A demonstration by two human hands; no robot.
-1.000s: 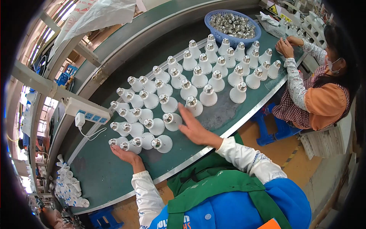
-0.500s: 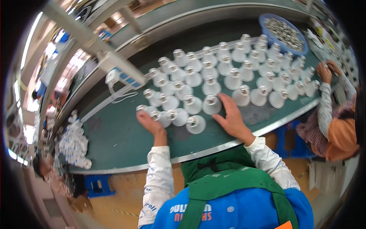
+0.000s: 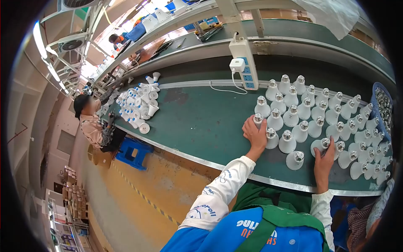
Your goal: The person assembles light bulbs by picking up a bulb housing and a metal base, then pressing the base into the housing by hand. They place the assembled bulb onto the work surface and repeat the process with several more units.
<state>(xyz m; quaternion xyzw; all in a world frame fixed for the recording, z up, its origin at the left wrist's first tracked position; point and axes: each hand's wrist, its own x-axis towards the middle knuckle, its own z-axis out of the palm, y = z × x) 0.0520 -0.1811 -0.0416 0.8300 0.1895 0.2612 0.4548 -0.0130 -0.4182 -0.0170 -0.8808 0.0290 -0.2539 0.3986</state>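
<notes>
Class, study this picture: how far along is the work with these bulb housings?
Done: capped housings stand clustered on the belt. In hand: left hand and right hand touch the cluster's near edge. Left: a loose pile of housings farther along.

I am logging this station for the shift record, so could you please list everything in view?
Belt: one, green, across the middle.
Bulb housings: dozens, white with silver caps, belt's right half, mostly upright.
Loose housings: one heap, white, belt's far left.
Power strip: one, white with blue sockets, rail behind belt.
Basket: one, blue, right edge, holding silver caps.
Stool: one, blue, floor beside belt.
Co-worker: one, seated by the heap.
Left hand: one, at the group's left end.
Right hand: one, on a tipped housing.
</notes>
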